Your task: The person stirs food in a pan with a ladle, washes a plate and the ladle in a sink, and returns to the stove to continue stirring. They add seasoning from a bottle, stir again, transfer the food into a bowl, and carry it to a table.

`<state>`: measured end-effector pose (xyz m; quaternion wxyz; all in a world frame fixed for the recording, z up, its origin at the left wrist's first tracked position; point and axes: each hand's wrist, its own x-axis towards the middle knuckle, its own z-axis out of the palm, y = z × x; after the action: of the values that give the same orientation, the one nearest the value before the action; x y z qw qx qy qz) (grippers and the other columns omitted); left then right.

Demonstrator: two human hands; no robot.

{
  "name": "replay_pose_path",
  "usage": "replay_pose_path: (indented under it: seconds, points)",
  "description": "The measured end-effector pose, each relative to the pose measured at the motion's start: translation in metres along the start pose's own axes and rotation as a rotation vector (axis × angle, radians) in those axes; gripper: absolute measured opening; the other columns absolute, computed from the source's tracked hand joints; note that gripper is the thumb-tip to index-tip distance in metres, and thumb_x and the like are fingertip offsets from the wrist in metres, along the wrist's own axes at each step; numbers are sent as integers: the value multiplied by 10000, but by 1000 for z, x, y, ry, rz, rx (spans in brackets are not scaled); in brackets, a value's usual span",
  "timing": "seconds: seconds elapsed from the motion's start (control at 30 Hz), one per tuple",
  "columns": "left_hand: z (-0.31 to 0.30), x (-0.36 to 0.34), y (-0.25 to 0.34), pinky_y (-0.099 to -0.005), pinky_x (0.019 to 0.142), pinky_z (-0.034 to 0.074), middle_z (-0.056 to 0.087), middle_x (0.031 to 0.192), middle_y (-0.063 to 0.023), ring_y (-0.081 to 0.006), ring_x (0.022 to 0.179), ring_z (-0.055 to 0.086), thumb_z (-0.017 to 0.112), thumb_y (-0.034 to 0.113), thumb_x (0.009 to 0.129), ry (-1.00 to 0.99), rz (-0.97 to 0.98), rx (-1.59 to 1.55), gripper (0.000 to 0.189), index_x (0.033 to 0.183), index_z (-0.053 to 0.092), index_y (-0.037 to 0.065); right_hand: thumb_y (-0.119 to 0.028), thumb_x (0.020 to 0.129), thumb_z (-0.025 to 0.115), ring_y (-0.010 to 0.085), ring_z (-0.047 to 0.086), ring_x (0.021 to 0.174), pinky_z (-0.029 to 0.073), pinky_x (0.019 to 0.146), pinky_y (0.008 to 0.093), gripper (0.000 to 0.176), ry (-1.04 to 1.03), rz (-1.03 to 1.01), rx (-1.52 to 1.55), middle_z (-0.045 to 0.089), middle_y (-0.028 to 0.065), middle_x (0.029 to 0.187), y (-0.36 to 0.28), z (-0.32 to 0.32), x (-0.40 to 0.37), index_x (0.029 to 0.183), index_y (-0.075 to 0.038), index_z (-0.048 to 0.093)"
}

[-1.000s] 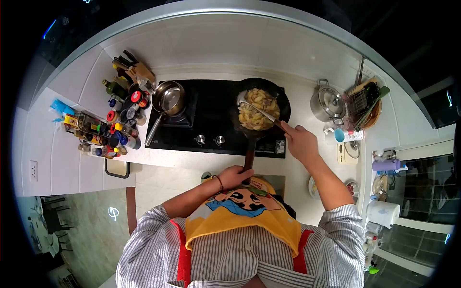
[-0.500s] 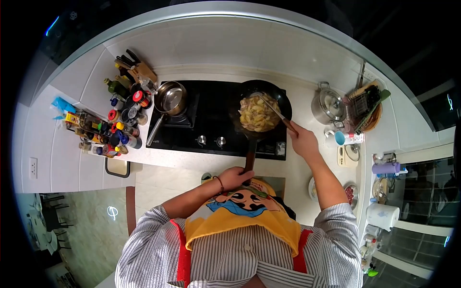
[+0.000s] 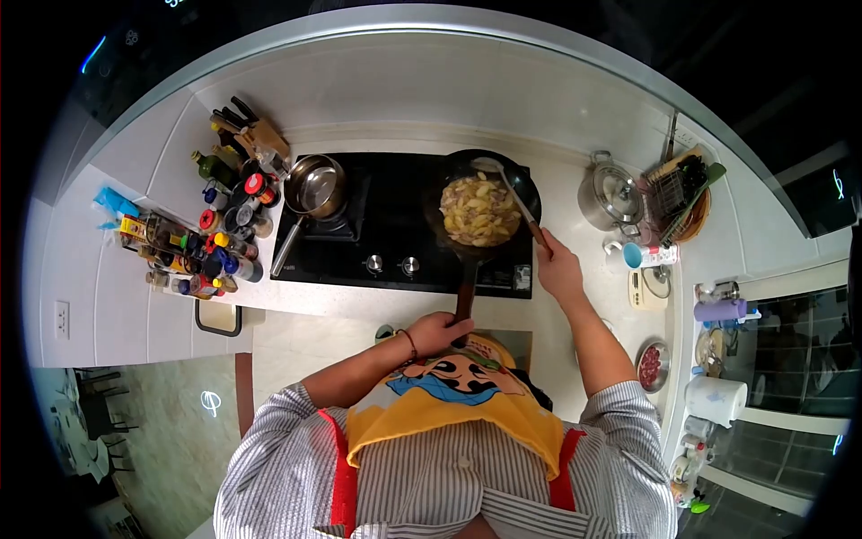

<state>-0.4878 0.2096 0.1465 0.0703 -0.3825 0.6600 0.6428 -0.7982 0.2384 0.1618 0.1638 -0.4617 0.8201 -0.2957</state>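
A dark wok (image 3: pixel 516 171) sits on the right side of the black gas cooktop (image 3: pixel 395 202), with sliced yellowish food (image 3: pixel 479 211) heaped in it. My left hand (image 3: pixel 438 332) is closed round the wok's brown handle (image 3: pixel 466 289). In my right hand (image 3: pixel 558 267) is a spatula (image 3: pixel 522 205) with a wooden grip; its metal head lies near the wok's far rim, just beyond the food. On the left burner stands a steel saucepan (image 3: pixel 315 187), its handle pointing toward the front left.
Seasoning bottles and jars (image 3: pixel 220 238) crowd the counter's left, beside a knife block (image 3: pixel 265 136). To the right are a lidded steel pot (image 3: pixel 612 196), a blue-and-white cup (image 3: pixel 634 256), a kitchen scale (image 3: pixel 642 289) and a bowl of red meat (image 3: pixel 653 366).
The spatula's head has moved away from me, off the food and up to the wok's far side. My left hand stays on the handle.
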Motion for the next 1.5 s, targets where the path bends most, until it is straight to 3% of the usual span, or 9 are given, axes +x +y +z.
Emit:
replay_pose_path:
  seconds: [0.17,0.47,1.5]
  points:
    - [-1,0,-1,-318,828,537,749,914,-104,-194,838,686,585,543,1015,6,-4,1,575,1024,742,-10,-254,966,655,426,695,926,566,821,474,407,-59,-100,-29,728,222,1004,-3,-5,-3,1366,-181,655]
    - [1,2,-6,-317,810,540,743,928,-107,-185,830,676,590,526,1018,1,9,-25,570,1036,732,-25,-222,956,658,426,691,878,570,778,480,400,27,-168,-100,731,207,950,-9,-4,5,1355,-195,664]
    - [5,6,-9,-299,725,526,725,867,-72,-145,754,636,620,517,1006,11,6,-65,549,1005,736,-20,-209,949,663,433,688,847,563,734,492,382,74,-219,-80,716,226,897,8,-4,15,1328,-162,678]
